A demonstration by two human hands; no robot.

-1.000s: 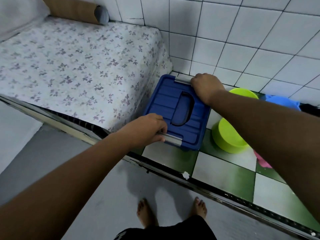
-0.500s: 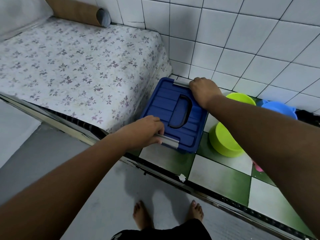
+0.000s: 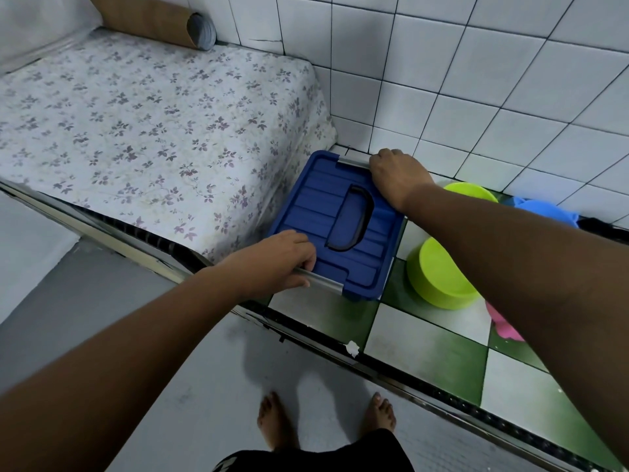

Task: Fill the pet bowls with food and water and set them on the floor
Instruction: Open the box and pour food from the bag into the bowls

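A blue lidded box with a recessed handle stands on the green-and-white tiled counter against the wall. My left hand grips the silver latch on the box's near edge. At the far edge my right hand curls over the other silver latch. Two lime-green bowls lie just right of the box: the nearer green bowl is tilted on its side, the farther green bowl is partly behind my right forearm. A blue bowl and a pink bowl show past the arm.
A floral-covered surface fills the counter left of the box, with a brown roll at its back. White tiled wall stands behind. My bare feet are on the grey floor below the counter's metal edge.
Both hands stay on the box's latches. The view has shifted slightly, and the box looks no different in place.
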